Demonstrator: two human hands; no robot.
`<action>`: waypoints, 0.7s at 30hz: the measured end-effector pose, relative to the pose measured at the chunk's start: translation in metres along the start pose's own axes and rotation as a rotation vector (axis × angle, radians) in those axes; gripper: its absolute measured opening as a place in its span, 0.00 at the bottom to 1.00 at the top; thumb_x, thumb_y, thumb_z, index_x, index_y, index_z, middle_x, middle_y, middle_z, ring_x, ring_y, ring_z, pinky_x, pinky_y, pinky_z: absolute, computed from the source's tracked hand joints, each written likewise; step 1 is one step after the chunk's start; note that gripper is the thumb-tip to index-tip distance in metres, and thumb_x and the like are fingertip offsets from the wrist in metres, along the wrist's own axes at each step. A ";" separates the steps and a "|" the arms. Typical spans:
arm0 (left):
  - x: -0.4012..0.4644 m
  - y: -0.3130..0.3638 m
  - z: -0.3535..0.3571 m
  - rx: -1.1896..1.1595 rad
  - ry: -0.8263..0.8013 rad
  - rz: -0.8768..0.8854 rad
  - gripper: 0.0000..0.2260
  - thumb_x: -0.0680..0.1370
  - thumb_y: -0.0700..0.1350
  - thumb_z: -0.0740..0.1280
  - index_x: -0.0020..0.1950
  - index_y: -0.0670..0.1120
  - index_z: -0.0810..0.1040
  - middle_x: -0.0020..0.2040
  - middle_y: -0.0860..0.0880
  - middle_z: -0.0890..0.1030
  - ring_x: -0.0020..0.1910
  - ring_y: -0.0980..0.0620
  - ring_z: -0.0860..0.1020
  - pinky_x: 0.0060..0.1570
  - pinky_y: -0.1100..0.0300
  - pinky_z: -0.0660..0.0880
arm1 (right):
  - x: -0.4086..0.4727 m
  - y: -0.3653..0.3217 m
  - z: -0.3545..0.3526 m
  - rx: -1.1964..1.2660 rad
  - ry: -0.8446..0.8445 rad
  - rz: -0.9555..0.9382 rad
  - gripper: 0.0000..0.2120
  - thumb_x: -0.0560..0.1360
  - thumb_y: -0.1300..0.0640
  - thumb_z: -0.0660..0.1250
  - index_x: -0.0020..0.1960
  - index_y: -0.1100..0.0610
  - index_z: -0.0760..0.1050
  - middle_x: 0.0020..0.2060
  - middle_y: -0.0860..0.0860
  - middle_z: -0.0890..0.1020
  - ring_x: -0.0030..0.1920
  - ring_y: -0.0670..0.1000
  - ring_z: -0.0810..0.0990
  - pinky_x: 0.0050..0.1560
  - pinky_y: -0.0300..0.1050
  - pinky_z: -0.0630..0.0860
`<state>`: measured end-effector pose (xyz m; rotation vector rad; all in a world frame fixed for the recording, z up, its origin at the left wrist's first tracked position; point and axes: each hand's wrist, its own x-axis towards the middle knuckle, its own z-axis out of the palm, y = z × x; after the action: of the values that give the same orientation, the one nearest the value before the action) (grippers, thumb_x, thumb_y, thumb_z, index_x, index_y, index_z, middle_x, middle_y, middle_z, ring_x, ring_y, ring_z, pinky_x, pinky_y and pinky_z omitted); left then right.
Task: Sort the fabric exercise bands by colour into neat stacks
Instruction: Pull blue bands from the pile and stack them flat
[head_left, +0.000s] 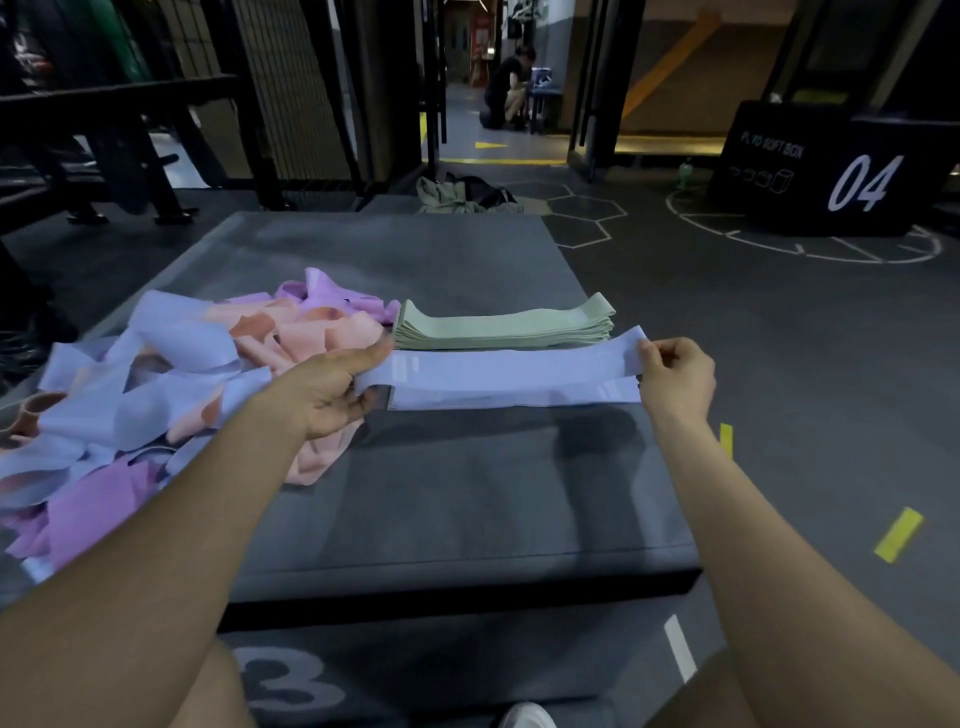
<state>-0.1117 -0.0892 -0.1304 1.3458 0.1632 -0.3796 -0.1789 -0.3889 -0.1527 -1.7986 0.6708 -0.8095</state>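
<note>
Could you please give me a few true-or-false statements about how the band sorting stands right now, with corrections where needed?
1. Both hands hold one blue band stretched between them. True.
2. The green stack lies nearer the person than the blue band. False: it lies beyond it.
3. The unsorted pile is on the person's left. True.
4. The right hand is idle. False: it pinches the band's end, as the left hand does the other.

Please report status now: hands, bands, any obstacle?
Both hands gripping: left hand and right hand hold one blue band stretched flat above a blue band lying on the box. Green stack done. Mixed pile unsorted. No obstacle.
</note>
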 end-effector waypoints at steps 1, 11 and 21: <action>0.005 -0.001 0.001 -0.006 0.017 0.016 0.03 0.75 0.44 0.68 0.41 0.48 0.77 0.33 0.54 0.80 0.32 0.59 0.77 0.26 0.71 0.74 | 0.003 0.003 -0.001 -0.010 0.011 0.006 0.09 0.78 0.56 0.62 0.46 0.62 0.76 0.38 0.53 0.77 0.41 0.52 0.74 0.43 0.42 0.67; 0.056 -0.027 0.019 0.436 0.401 0.386 0.05 0.71 0.40 0.73 0.40 0.45 0.78 0.43 0.45 0.81 0.42 0.50 0.75 0.48 0.56 0.74 | 0.032 0.035 0.011 -0.203 -0.013 0.028 0.09 0.77 0.56 0.64 0.47 0.62 0.77 0.41 0.54 0.79 0.43 0.54 0.75 0.44 0.46 0.70; 0.063 -0.042 0.022 0.753 0.456 0.448 0.03 0.72 0.38 0.70 0.43 0.43 0.77 0.31 0.54 0.73 0.31 0.53 0.71 0.30 0.71 0.66 | 0.038 0.049 0.019 -0.409 -0.017 -0.002 0.09 0.77 0.58 0.63 0.46 0.63 0.77 0.48 0.60 0.80 0.48 0.61 0.77 0.42 0.45 0.68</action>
<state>-0.0705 -0.1291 -0.1850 2.1439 0.0905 0.2912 -0.1444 -0.4237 -0.1956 -2.1691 0.8708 -0.6912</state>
